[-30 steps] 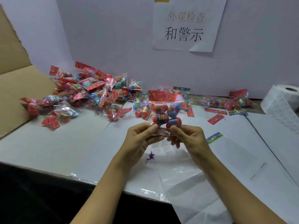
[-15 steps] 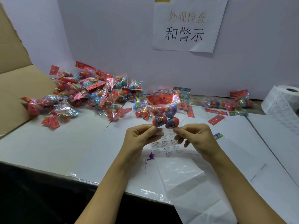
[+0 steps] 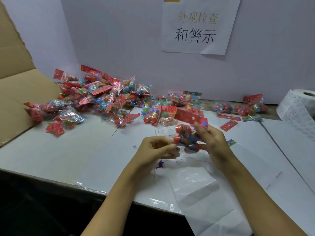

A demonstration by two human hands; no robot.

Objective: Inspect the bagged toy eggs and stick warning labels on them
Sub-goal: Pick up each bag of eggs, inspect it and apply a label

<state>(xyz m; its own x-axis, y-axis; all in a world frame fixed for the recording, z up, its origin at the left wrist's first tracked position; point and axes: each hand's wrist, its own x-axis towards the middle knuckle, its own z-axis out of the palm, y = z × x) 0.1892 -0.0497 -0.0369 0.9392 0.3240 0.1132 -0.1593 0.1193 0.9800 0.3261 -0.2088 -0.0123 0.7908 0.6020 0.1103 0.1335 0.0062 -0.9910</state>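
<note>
I hold a clear bag of toy eggs (image 3: 186,137) above the white table (image 3: 68,150); its red header card (image 3: 189,116) tilts up to the right. My right hand (image 3: 214,142) grips the bag from the right side, fingers curled round the eggs. My left hand (image 3: 158,148) pinches the bag's lower left edge next to an orange egg. White warning labels (image 3: 162,132) lie on the table just beyond and under my hands. A large pile of bagged eggs (image 3: 95,101) lies at the back left.
A roll of white labels (image 3: 298,106) stands at the far right. A few bagged eggs (image 3: 238,108) lie at the back right. An open cardboard box (image 3: 17,86) borders the left. A clear plastic sheet (image 3: 196,188) and a small purple figure (image 3: 160,165) lie near the front edge.
The bag has swung from upright to tilted right, its header card now pointing up and right. My right hand has shifted from its bottom edge to gripping round the eggs.
</note>
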